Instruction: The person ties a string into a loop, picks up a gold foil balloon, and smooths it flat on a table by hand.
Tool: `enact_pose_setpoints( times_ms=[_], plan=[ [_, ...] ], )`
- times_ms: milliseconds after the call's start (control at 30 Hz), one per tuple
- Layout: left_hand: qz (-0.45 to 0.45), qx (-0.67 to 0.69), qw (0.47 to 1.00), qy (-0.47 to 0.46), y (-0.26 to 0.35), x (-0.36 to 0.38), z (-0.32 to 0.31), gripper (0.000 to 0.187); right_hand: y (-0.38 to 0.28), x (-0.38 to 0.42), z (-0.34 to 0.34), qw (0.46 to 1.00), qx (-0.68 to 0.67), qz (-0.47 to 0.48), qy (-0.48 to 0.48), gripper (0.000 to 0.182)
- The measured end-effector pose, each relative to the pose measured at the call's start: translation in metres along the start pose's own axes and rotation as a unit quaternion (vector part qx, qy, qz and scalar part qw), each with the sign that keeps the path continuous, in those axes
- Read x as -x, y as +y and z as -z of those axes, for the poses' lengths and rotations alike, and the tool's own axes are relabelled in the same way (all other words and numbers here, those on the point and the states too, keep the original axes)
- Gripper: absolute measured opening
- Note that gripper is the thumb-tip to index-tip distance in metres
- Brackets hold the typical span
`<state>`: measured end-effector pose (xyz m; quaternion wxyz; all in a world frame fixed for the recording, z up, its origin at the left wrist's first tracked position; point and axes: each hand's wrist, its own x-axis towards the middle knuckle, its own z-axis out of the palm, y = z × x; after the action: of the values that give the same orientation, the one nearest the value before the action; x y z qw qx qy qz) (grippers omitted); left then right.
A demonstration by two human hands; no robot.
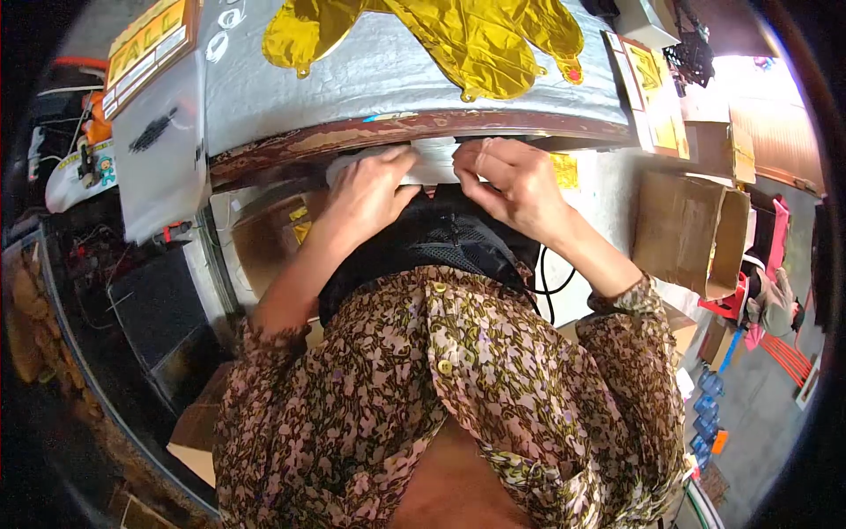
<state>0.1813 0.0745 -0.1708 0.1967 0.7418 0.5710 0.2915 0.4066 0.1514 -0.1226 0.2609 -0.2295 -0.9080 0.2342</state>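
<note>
A thin white sheet point(434, 161), perhaps plastic, spans the gap between my hands just below the table edge. My left hand point(370, 192) lies over its left part with fingers curled and thumb pointing inward. At its right side, my right hand point(515, 182) is closed in a pinch, fingertips against the sheet's edge. The lower part of the sheet is hidden by the hands and my lap. Beyond the hands, a crumpled gold foil balloon point(480, 44) lies flat on the grey-covered table point(388, 88).
The worn table edge point(291, 150) runs above my hands. A clear plastic sleeve point(163, 163) hangs at the left corner. Cardboard boxes point(683, 225) stand to the right, and a black cable point(551, 291) loops beside my lap. Farther right is another person point(771, 295).
</note>
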Motion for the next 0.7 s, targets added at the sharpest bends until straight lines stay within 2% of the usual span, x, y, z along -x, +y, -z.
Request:
enact_pose_setpoints(
  times_ms=[33,100,133,200,233,267,300,333,367,400,433,467,500,533,567,633,667,700],
  plan=[
    [0.015,-0.014,0.999,-0.044,0.010,0.002,0.020,0.022,-0.009,-0.012,0.013,0.999,-0.038,0.006,0.013,0.014],
    [0.025,0.088,0.996,-0.023,0.034,-0.004,0.065,0.027,-0.028,-0.040,0.048,0.997,-0.068,0.036,0.007,0.012],
    [0.010,0.107,0.994,0.009,0.043,-0.013,0.083,0.030,-0.036,-0.054,0.066,0.996,-0.061,0.061,-0.014,0.011],
    [-0.045,0.131,0.988,0.069,0.060,-0.037,0.112,0.032,-0.051,-0.079,0.086,0.993,-0.065,0.098,-0.004,0.009],
    [-0.049,0.127,0.988,0.073,0.062,-0.044,0.107,0.032,-0.054,-0.092,0.088,0.988,-0.081,0.131,0.021,0.007],
    [-0.018,0.387,0.921,0.040,0.065,-0.051,0.099,0.040,-0.058,-0.104,0.094,0.981,-0.097,0.163,0.045,0.007],
    [0.011,0.617,0.787,0.001,0.070,-0.060,0.094,0.050,-0.095,-0.113,0.123,0.953,-0.294,-0.069,-0.004,0.005],
    [0.061,0.628,0.775,-0.033,0.075,-0.072,0.091,0.066,-0.083,-0.119,0.124,0.964,-0.262,0.021,0.031,0.005],
    [0.035,0.651,0.754,-0.080,0.070,-0.077,0.092,0.064,-0.069,-0.122,0.125,0.965,-0.227,0.112,0.065,0.008],
    [0.008,0.671,0.730,-0.129,0.065,-0.083,0.095,0.062,-0.067,-0.119,0.128,0.966,-0.217,0.122,0.068,0.008],
    [0.078,0.668,0.732,-0.108,0.069,-0.081,0.108,0.053,-0.066,-0.113,0.130,0.966,-0.237,0.020,0.104,0.005],
    [0.082,0.677,0.721,-0.123,0.056,-0.083,0.115,0.046,-0.061,-0.107,0.132,0.953,-0.257,-0.083,0.139,0.007],
    [0.089,0.686,0.709,-0.137,0.046,-0.085,0.119,0.039,-0.045,-0.103,0.130,0.942,-0.294,-0.103,0.125,0.008],
    [0.116,0.616,0.775,-0.083,0.053,-0.089,0.126,0.029,-0.030,-0.097,0.122,0.926,-0.337,-0.132,0.112,0.010],
    [0.113,0.614,0.777,-0.081,0.053,-0.094,0.130,0.029,-0.020,-0.092,0.121,0.906,-0.377,-0.185,0.054,0.010],
    [0.125,0.409,0.900,-0.085,0.049,-0.103,0.137,0.024,-0.005,-0.089,0.122,0.879,-0.372,-0.284,-0.096,0.019],
    [0.097,0.394,0.912,-0.062,0.052,-0.106,0.133,0.022,-0.001,-0.089,0.126,0.894,-0.327,-0.285,-0.115,0.031],
    [0.097,0.393,0.912,-0.066,0.047,-0.110,0.128,0.022,0.004,-0.092,0.123,0.914,-0.310,-0.250,-0.076,0.033]
  ],
)
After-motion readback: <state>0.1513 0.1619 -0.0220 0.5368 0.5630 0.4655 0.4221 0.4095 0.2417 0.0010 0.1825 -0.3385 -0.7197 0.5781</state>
